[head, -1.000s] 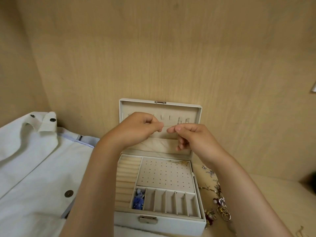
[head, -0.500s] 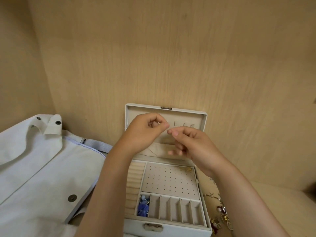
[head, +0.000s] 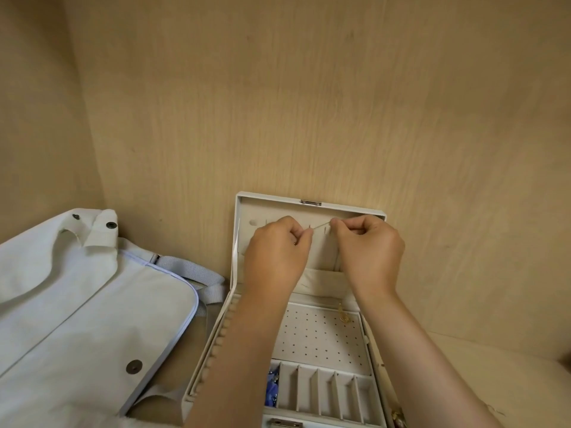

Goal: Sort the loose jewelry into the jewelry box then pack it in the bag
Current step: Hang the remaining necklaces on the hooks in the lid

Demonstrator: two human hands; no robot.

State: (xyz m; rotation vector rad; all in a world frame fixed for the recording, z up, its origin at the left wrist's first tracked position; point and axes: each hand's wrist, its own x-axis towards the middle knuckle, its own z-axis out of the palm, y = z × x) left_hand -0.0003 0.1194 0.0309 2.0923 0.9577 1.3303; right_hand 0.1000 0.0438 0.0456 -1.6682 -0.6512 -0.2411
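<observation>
Head view: our left hand (head: pixel 275 257) and right hand (head: pixel 369 254) each pinch a thin chain (head: pixel 321 225), stretched taut between them just in front of the hooks (head: pixel 326 231) in the raised lid (head: pixel 268 197). The box (head: pixel 324 335) lies open below, with the bag (head: pixel 92 319) to its left. We judge the risks to be these: the fine chain may slip from a pinch, drop and tangle, or miss its hook. A hard tug could shift the lid.
</observation>
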